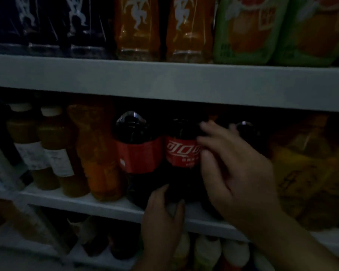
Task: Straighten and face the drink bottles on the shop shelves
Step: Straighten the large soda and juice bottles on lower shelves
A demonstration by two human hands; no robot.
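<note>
1. Lower centre of the frame: I see the left hand [162, 218] raised past the front edge of the middle shelf [86, 204]. Its thumb and fingers curl round the base of the cola bottle [181, 153].
2. Lower right: the right hand [237, 173] grips the same bottle at label height. The thumb lies on the right edge of the red label and the fingers wrap round the shoulder.
3. Bottom edge, below the hands: white-topped bottles [205, 251] stand on the lowest shelf. The light is too dim for me to read them.
4. Centre frame: the cola bottle stands upright on the middle shelf, its white logo facing me.
5. Touching it on the left is a second cola bottle [137, 153], whose logo does not show on its label. A third dark bottle [249, 132] shows just past the right hand's fingers.
6. Further left stand an orange bottle [100, 153] and two white-capped tea bottles [53, 149]. Blurred yellow bottles [305, 173] fill the right side.
7. Top of the frame, on the upper shelf [164, 81]: dark bottles [47, 26] at left, orange figure-marked bottles [137, 26] in the centre, green-labelled bottles [243, 30] at right.
</note>
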